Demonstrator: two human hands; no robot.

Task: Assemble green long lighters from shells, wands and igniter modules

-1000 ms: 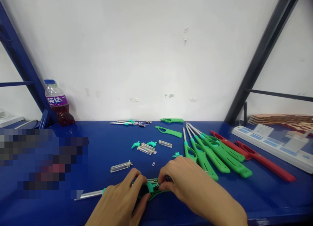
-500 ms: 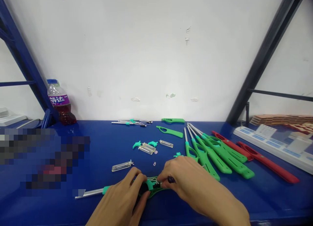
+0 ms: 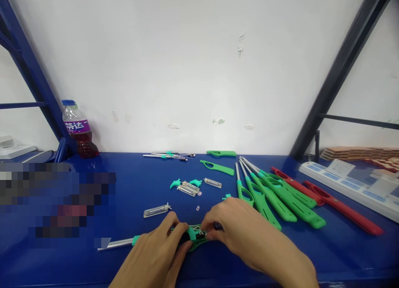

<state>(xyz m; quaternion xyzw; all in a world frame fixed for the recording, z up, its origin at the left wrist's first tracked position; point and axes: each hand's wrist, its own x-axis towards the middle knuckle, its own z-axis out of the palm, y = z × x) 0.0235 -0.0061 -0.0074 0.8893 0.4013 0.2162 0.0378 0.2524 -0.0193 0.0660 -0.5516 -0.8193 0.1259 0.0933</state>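
My left hand (image 3: 156,248) is closed around an opened long-nosed gas lighter, whose green half shell (image 3: 198,244) shows between my hands. The lighter's silver tube (image 3: 118,243) points left past my knuckles, and a teal trigger (image 3: 191,234) sits in the shell by my left fingertips. My right hand (image 3: 240,232) is closed in a pinch at the shell's right part, beside thin wires (image 3: 197,228) and a small black part. A dark, rounded end (image 3: 217,226) pokes out between the right fingers; its kind is unclear. The right fingertips hide what they press on.
Clear fuel tanks (image 3: 156,210) and a loose teal trigger (image 3: 175,183) lie beyond my hands. Green lighters (image 3: 272,200), red shells (image 3: 346,209) and a white power strip (image 3: 349,184) are to the right. Tube assemblies (image 3: 165,156) and green shells (image 3: 218,167) lie near the wall; a bottle (image 3: 79,130) stands left.
The camera view has shifted slightly. Both hands stay at the lighter in nearly the same pose, with the right fingers moved only a little.
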